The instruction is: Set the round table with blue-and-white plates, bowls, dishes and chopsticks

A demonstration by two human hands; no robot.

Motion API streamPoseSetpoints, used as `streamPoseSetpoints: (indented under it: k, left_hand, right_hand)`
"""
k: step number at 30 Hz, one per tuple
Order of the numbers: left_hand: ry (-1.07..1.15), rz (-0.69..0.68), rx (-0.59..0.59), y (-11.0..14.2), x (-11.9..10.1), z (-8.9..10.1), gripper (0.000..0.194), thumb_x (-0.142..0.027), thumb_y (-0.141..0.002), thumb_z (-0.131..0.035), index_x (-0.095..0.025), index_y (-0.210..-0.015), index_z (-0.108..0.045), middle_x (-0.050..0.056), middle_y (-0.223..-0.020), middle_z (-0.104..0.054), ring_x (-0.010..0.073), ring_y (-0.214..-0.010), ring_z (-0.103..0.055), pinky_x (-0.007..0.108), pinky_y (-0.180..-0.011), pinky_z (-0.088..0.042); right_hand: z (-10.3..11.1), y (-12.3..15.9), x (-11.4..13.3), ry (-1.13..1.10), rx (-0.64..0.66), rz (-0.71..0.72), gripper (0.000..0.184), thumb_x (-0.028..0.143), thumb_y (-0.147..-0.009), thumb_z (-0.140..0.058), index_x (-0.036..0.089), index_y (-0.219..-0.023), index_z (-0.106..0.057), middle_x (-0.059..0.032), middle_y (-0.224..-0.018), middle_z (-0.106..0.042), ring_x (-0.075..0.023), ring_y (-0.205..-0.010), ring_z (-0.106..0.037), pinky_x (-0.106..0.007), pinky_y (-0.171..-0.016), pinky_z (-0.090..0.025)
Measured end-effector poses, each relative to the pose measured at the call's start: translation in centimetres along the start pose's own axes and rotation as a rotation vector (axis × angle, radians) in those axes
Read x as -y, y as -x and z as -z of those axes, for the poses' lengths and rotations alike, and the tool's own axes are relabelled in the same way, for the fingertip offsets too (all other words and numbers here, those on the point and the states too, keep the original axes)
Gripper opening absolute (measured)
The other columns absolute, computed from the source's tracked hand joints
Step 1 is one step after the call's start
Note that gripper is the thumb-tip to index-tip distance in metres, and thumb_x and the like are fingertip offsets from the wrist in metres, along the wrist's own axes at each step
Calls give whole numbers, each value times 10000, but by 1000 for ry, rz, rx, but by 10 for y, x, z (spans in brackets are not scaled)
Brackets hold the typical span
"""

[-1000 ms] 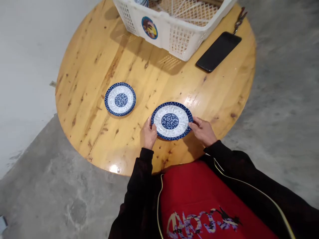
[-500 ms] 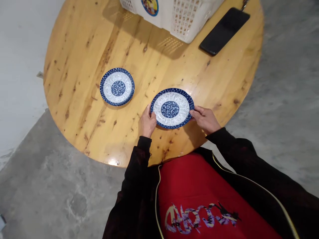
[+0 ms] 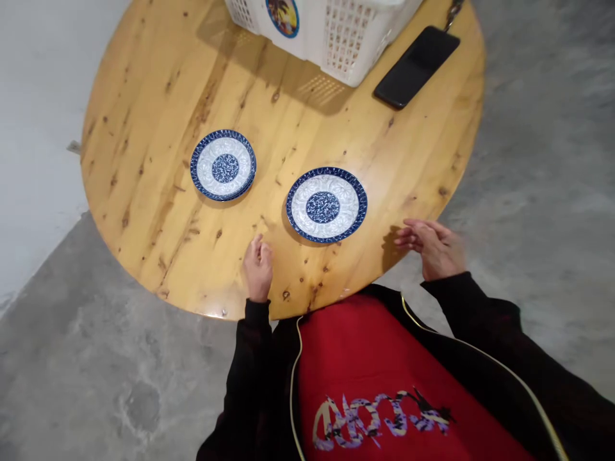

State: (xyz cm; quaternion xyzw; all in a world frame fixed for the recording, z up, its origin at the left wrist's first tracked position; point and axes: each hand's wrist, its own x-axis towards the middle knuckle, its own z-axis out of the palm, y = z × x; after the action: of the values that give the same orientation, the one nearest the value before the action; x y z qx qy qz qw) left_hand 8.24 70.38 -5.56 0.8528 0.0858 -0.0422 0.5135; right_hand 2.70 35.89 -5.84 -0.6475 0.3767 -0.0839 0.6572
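Observation:
A blue-and-white plate (image 3: 323,206) with a patterned dark-blue rim lies on the round wooden table, between my two hands. My left hand (image 3: 258,269) is held below and left of it, fingers loosely bent and apart, with nothing in them. To the plate's right, over the table's edge, my right hand (image 3: 438,250) is empty, its fingers stretched toward the plate without touching it. Farther left sits a smaller stack of matching plates (image 3: 223,168); a second rim shows under the top one, and how many are stacked I cannot tell.
At the far side of the wooden table (image 3: 144,211) stands a white plastic basket (image 3: 348,45) with a round sticker, cut off by the frame. A black phone (image 3: 417,67) with a strap lies right of it. Grey concrete floor (image 3: 538,160) surrounds the table.
Both hands have let go of the larger plate and drawn apart, the left one toward the lower left, the right one to the right. That plate now rests on the table.

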Motion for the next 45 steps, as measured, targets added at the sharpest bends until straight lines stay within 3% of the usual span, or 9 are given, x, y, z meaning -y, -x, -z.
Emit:
streamPoseSetpoints:
  k: [3, 6, 10, 16, 25, 29, 35, 39, 45]
  left_hand:
    - [-4, 205, -77, 46, 9, 25, 414, -431, -998, -514, -155, -1267, -664, 109, -1036, -745, 208, -872, -727, 345, -786, -613]
    - [-22, 284, -137, 86, 17, 29, 430, -466, -981, -513, -157, -1227, -685, 92, -973, -752, 203, -824, -728, 346, -765, -612]
    - [84, 307, -115, 119, 13, 3, 472, -543, -908, -579, -148, -1134, -704, 89, -889, -745, 201, -775, -720, 316, -685, -606]
    - [196, 254, -20, 168, -19, -38, 496, -555, -853, -628, -146, -1118, -722, 82, -882, -745, 201, -775, -708, 301, -678, -579]
    - [204, 381, -87, 273, -9, -36, 551, -568, -776, -695, -117, -1088, -739, 108, -870, -749, 195, -742, -697, 286, -640, -563]
    - [211, 369, -97, 284, -8, -30, 550, -567, -770, -694, -116, -1081, -737, 110, -868, -747, 191, -738, -695, 282, -637, -559]
    - [207, 278, -16, 271, -8, -31, 518, -542, -802, -673, -128, -1106, -733, 97, -875, -752, 189, -736, -698, 276, -635, -545]
    - [168, 243, 34, 273, 7, -7, 477, -523, -835, -645, -150, -1118, -733, 83, -888, -760, 194, -763, -709, 289, -670, -560]
    - [144, 290, -110, 282, 57, 81, 593, -655, -771, -683, -156, -1087, -734, 97, -883, -769, 221, -772, -732, 326, -691, -587]
  right_hand:
    - [21, 19, -13, -5, -69, -16, 356, 562, -781, -779, 224, -875, -718, -10, -682, -696, -144, -540, -632, -281, -517, -536]
    - [39, 38, -32, -12, -91, -56, 413, 587, -721, -803, 211, -877, -732, -12, -668, -696, -146, -531, -639, -287, -516, -555]
    - [64, 64, -62, -34, -29, -162, 525, 644, -608, -836, 205, -876, -729, -35, -678, -717, -165, -528, -657, -302, -501, -575]
    - [88, 100, -89, -11, 135, -200, 508, 638, -573, -801, 218, -849, -723, -72, -685, -729, -203, -536, -668, -338, -491, -578]
    - [94, 137, -94, -19, 337, -272, 426, 530, -511, -759, 216, -795, -715, -56, -638, -714, -187, -513, -630, -321, -502, -520]
    - [96, 149, -96, -22, 391, -267, 411, 515, -512, -737, 211, -788, -717, -53, -633, -709, -186, -516, -632, -315, -499, -516]
    - [105, 150, -104, -24, 303, -210, 411, 509, -519, -734, 211, -801, -712, -63, -662, -723, -197, -533, -651, -324, -499, -536]
    - [92, 164, -111, -25, 263, -211, 398, 503, -534, -720, 219, -811, -696, -52, -666, -720, -192, -546, -653, -320, -507, -540]
    - [19, 214, -116, 58, 402, -175, 348, 506, -608, -651, 228, -817, -670, -35, -651, -697, -190, -538, -645, -309, -496, -522]
